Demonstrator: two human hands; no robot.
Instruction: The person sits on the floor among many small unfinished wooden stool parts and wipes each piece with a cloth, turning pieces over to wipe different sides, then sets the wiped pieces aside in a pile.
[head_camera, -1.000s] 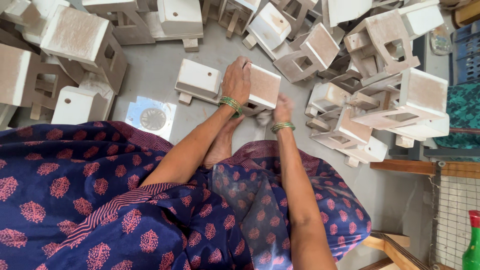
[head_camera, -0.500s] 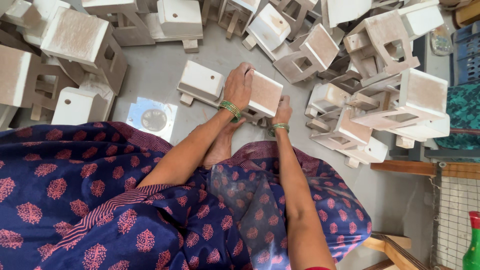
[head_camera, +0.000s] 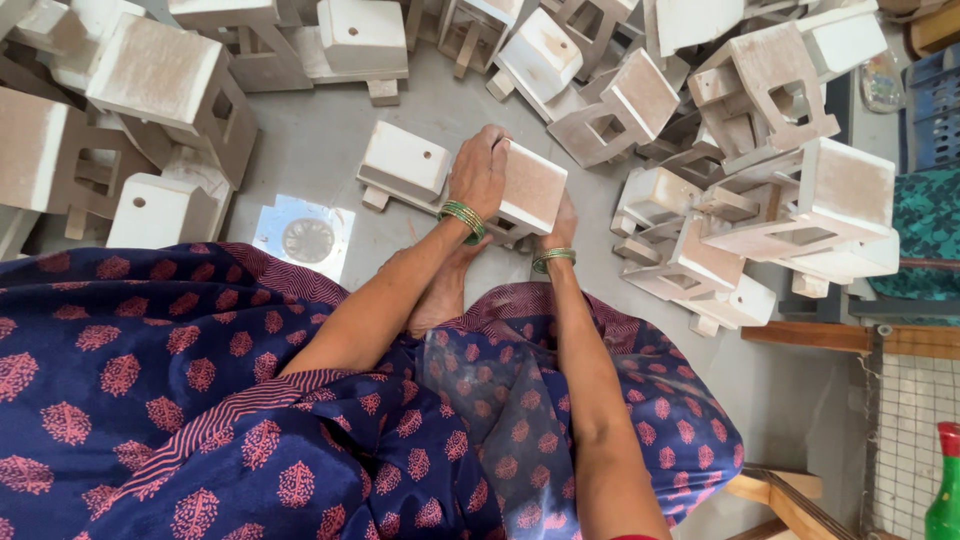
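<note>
A small white-painted wooden stool (head_camera: 530, 185) stands tilted on the grey floor between my knees. My left hand (head_camera: 480, 172) lies over its left edge and grips it. My right hand (head_camera: 562, 222) is under its lower right corner, fingers mostly hidden behind the wood. Both wrists wear green bangles. A bare foot (head_camera: 440, 295) rests on the floor just below the stool. Another white stool (head_camera: 405, 165) lies directly left of the held one, close to my left hand.
Several similar white stools are piled at the left (head_camera: 150, 90), top (head_camera: 360, 35) and right (head_camera: 790, 200). A square floor drain (head_camera: 307, 238) sits at left. A blue patterned garment (head_camera: 200, 400) covers my lap. A green bottle (head_camera: 945, 490) and wire mesh are at the lower right.
Both hands and the held stool have shifted very slightly; the grip looks the same. Nothing else has moved.
</note>
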